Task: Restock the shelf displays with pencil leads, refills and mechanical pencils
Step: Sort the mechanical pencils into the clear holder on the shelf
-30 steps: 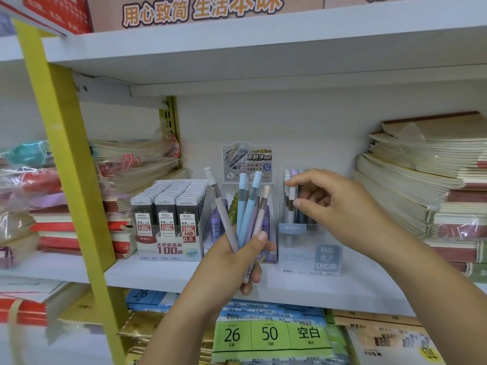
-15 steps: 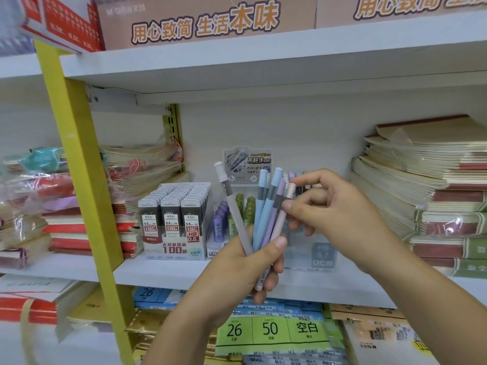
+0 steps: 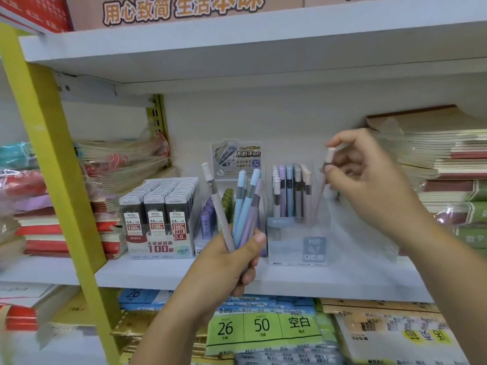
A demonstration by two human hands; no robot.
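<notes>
Head view, the only feed I get. The left hand (image 3: 226, 262) is clenched round a fan of mechanical pencils (image 3: 245, 206), blue, purple and one greyish-pink, caps up, held in front of the white shelf (image 3: 147, 272). The right hand (image 3: 369, 180) is raised to the right, thumb and forefinger pinching a single pinkish pencil (image 3: 329, 156) near its pale cap. The barrel slants down-left toward the right side of the clear display box (image 3: 297, 246) (motion blur there, so I cannot tell whether the tip is inside). That box stands on the shelf just right of the left hand, with upright pencils (image 3: 290, 191) packed in its left part. A tray of 0.5 HB lead cases (image 3: 158, 219) sits further left, with purple lead tubes (image 3: 208, 222) between the tray and the fan. Stacked notebooks (image 3: 448, 159) are behind the right hand. A yellow upright (image 3: 52, 167) crosses the left of the frame.
</notes>
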